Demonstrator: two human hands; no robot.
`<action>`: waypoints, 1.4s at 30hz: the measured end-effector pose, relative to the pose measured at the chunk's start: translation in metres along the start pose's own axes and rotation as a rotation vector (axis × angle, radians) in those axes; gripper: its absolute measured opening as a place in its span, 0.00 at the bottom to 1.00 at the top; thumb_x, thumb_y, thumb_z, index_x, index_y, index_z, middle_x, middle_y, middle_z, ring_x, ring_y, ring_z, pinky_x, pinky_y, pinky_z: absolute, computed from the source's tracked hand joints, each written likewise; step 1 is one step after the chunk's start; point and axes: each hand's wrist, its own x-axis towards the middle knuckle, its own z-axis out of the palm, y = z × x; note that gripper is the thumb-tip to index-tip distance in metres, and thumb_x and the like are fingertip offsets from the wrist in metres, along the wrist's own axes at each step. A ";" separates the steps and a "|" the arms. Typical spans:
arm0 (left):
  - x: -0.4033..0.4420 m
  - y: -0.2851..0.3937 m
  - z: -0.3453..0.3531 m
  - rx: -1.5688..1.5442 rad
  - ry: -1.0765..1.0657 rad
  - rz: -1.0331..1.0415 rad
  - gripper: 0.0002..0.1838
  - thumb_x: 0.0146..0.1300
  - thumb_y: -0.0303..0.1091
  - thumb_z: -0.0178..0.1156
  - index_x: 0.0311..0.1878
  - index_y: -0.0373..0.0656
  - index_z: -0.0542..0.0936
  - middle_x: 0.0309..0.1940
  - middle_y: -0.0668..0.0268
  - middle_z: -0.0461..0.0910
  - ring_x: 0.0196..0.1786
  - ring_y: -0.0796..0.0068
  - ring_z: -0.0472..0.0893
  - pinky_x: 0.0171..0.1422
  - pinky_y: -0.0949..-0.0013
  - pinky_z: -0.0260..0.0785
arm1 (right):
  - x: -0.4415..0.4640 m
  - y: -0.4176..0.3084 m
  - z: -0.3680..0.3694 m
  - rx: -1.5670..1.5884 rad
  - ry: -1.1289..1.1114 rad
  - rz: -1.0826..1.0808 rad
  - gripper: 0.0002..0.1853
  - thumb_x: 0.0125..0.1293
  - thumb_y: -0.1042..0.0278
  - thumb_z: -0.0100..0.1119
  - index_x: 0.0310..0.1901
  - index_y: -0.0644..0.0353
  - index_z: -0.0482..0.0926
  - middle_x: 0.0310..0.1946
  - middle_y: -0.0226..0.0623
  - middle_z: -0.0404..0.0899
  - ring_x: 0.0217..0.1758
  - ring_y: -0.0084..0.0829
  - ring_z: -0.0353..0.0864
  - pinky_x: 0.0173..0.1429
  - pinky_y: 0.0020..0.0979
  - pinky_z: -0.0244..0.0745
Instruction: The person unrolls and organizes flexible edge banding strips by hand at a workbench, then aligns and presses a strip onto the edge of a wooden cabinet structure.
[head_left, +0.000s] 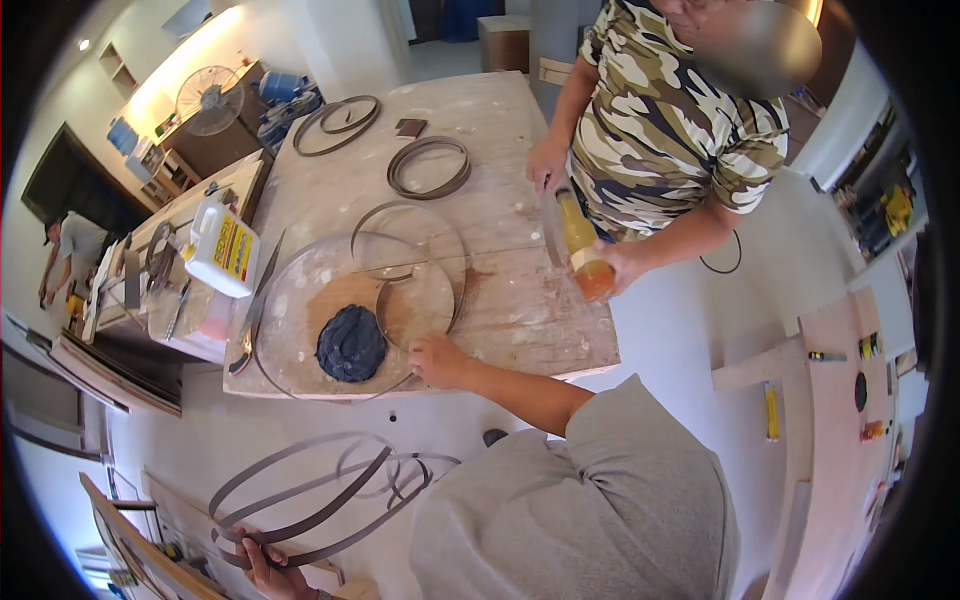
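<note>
Low on the left, my left hand (268,568) is closed around several dark, flat, looped strips (335,505), which spread out above the floor. My right hand (436,360) rests at the table's near edge, its fingers pinched on the rim of a thin strip ring (458,312) standing on the tabletop. Just left of that ring lies a dark, lumpy mound (350,343) on a brownish patch. A larger thin hoop (257,330) surrounds the mound.
Across the wooden table (500,120) lie coiled strips (428,168) and another coil (338,126). A white jug (222,250) stands left. A co-worker in camouflage (680,130) holds a bottle (582,245) of yellow-orange liquid at the right edge. Another person (80,245) works far left.
</note>
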 end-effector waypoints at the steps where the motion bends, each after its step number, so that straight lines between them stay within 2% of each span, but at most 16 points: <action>1: 0.007 -0.003 0.004 -0.010 -0.005 0.018 0.08 0.69 0.30 0.57 0.45 0.35 0.78 0.29 0.62 0.80 0.21 0.81 0.67 0.23 0.78 0.59 | 0.000 0.000 0.000 0.012 0.020 0.014 0.07 0.57 0.64 0.59 0.33 0.56 0.82 0.43 0.40 0.77 0.53 0.43 0.73 0.56 0.45 0.65; 6: 0.041 -0.016 0.014 -0.070 -0.018 0.041 0.06 0.68 0.28 0.58 0.44 0.37 0.76 0.28 0.63 0.78 0.21 0.81 0.67 0.24 0.78 0.60 | -0.016 -0.003 -0.002 0.013 0.160 0.023 0.17 0.55 0.68 0.61 0.48 0.60 0.80 0.52 0.47 0.73 0.59 0.46 0.70 0.61 0.46 0.65; 9: 0.093 -0.033 -0.015 -0.063 -0.118 0.081 0.16 0.72 0.34 0.55 0.57 0.36 0.75 0.41 0.66 0.81 0.21 0.87 0.67 0.24 0.83 0.60 | -0.024 -0.004 0.002 -0.006 0.114 0.048 0.22 0.55 0.67 0.62 0.54 0.61 0.77 0.58 0.50 0.70 0.62 0.49 0.68 0.63 0.46 0.65; 12: 0.127 -0.027 -0.010 -0.061 -0.130 0.062 0.16 0.71 0.34 0.55 0.57 0.35 0.75 0.45 0.66 0.80 0.22 0.87 0.66 0.25 0.83 0.60 | -0.021 -0.010 0.004 0.041 0.054 0.185 0.22 0.55 0.66 0.63 0.53 0.62 0.77 0.59 0.50 0.69 0.62 0.50 0.68 0.65 0.46 0.63; 16: 0.174 -0.026 -0.020 -0.040 -0.183 0.024 0.14 0.71 0.33 0.56 0.54 0.35 0.76 0.46 0.65 0.81 0.22 0.87 0.66 0.25 0.82 0.59 | -0.010 -0.013 0.004 0.104 0.171 0.328 0.23 0.54 0.66 0.64 0.53 0.62 0.77 0.58 0.51 0.71 0.63 0.52 0.67 0.66 0.46 0.62; 19: 0.183 -0.013 -0.003 -0.018 -0.075 0.026 0.19 0.71 0.36 0.56 0.58 0.31 0.74 0.25 0.71 0.72 0.22 0.87 0.64 0.24 0.82 0.53 | 0.004 -0.001 -0.013 0.033 0.334 0.467 0.24 0.54 0.67 0.64 0.54 0.62 0.76 0.60 0.53 0.70 0.67 0.53 0.63 0.70 0.45 0.60; 22: 0.207 -0.011 -0.019 -0.029 -0.096 0.023 0.19 0.71 0.36 0.56 0.58 0.31 0.74 0.24 0.72 0.71 0.22 0.87 0.64 0.24 0.82 0.52 | 0.010 0.024 -0.053 -0.123 0.582 0.690 0.25 0.56 0.67 0.64 0.57 0.62 0.74 0.66 0.55 0.64 0.73 0.54 0.57 0.74 0.43 0.55; 24: 0.221 -0.009 -0.027 -0.022 -0.092 0.015 0.19 0.71 0.36 0.56 0.58 0.31 0.74 0.24 0.71 0.71 0.22 0.87 0.64 0.24 0.82 0.53 | 0.006 0.041 -0.074 -0.224 0.748 0.839 0.26 0.58 0.65 0.64 0.59 0.61 0.74 0.68 0.56 0.61 0.72 0.53 0.58 0.74 0.44 0.55; 27: 0.244 -0.013 -0.033 -0.031 -0.096 0.005 0.19 0.71 0.35 0.57 0.58 0.31 0.74 0.25 0.71 0.71 0.21 0.86 0.64 0.23 0.82 0.54 | 0.012 0.018 -0.104 -0.158 0.757 0.834 0.27 0.58 0.64 0.64 0.60 0.61 0.73 0.68 0.57 0.61 0.72 0.52 0.59 0.74 0.42 0.56; 33: 0.270 -0.019 -0.031 0.010 -0.101 0.007 0.17 0.71 0.34 0.55 0.57 0.31 0.74 0.28 0.72 0.72 0.21 0.86 0.65 0.23 0.81 0.55 | 0.040 0.003 -0.066 -0.060 0.613 0.799 0.27 0.59 0.64 0.63 0.60 0.64 0.72 0.68 0.57 0.62 0.72 0.51 0.61 0.74 0.39 0.57; 37: 0.283 -0.023 -0.027 0.016 -0.123 0.012 0.17 0.71 0.33 0.54 0.58 0.32 0.73 0.28 0.72 0.71 0.21 0.86 0.65 0.23 0.81 0.56 | 0.081 0.033 -0.062 -0.061 0.619 0.709 0.27 0.58 0.66 0.62 0.59 0.66 0.72 0.66 0.56 0.64 0.71 0.50 0.62 0.72 0.39 0.59; 40: 0.279 -0.019 -0.011 0.046 -0.048 0.020 0.14 0.71 0.34 0.55 0.54 0.35 0.76 0.27 0.73 0.71 0.21 0.86 0.66 0.23 0.82 0.56 | 0.126 0.068 -0.075 -0.096 0.623 0.609 0.26 0.58 0.67 0.62 0.58 0.66 0.72 0.63 0.55 0.68 0.68 0.49 0.66 0.70 0.39 0.63; 42: 0.281 -0.022 -0.014 0.057 -0.041 0.057 0.15 0.70 0.34 0.56 0.55 0.36 0.76 0.34 0.71 0.77 0.23 0.87 0.66 0.23 0.83 0.57 | 0.159 0.100 -0.086 -0.102 0.608 0.575 0.25 0.58 0.68 0.61 0.58 0.66 0.73 0.60 0.54 0.71 0.65 0.49 0.69 0.68 0.40 0.65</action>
